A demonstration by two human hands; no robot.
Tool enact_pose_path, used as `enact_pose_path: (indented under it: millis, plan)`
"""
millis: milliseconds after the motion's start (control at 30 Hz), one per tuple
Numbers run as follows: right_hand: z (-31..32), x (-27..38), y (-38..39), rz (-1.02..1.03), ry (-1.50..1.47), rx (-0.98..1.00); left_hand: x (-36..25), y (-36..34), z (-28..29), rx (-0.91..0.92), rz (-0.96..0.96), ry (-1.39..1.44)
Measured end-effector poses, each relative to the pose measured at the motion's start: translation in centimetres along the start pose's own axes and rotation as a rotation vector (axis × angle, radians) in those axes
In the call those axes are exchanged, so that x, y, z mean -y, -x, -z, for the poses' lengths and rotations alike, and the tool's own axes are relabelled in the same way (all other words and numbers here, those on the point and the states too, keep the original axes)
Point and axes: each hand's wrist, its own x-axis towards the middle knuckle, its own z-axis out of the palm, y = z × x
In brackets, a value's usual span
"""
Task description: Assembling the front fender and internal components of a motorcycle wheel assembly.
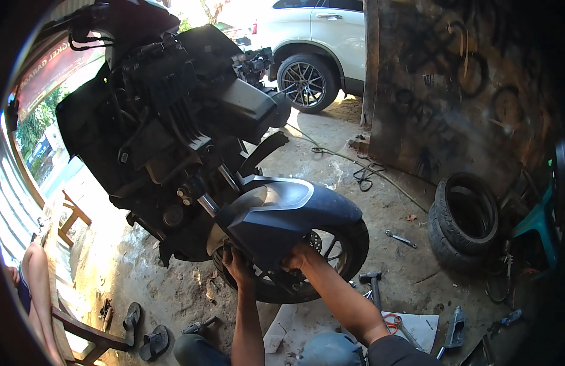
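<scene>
Upper centre to upper right: rear part of a white car (345,46) with a dark multi-spoke wheel (303,83). Right: a tall, dark-scrawled panel (465,91); below it, two worn tyres (450,230), one upon the other. Far right: a green plastic chair (538,216), partly lost in shadow. Right of centre: a slender hose (386,177) crossing the floor (410,210), a black cord (363,179) looped beside it. Lower left: dark sandals (154,343); at the left edge, a person's bare legs (37,287). Upper left: a red banner (57,78).

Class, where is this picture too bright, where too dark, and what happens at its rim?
Head view: glare bleaches the ground at left; head view: shadow swallows detail across the upper motorcycle; head view: the fisheye rim fades into black corners.
</scene>
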Motion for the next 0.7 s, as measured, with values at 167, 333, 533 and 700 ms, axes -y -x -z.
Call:
enact_pose_path:
  millis: [167,333,533,700]
  plan:
    - [-0.9,-0.6,-0.3,0.027,0.064,-0.051,0.8,-0.2,0.9,-0.117,-0.084,-0.05]
    - [1.5,0.3,-0.4,0.039,-0.004,0.003,-1.9,0.8,-0.7,-0.133,0.207,0.06]
    - [0.9,0.3,-0.7,-0.022,0.032,-0.112,-3.5,0.0,1.0,-0.016,0.413,0.234]
    - [-1.5,0.4,0.6,-0.061,-0.017,-0.329,-2.6,-0.4,2.4,0.071,0.34,0.202]
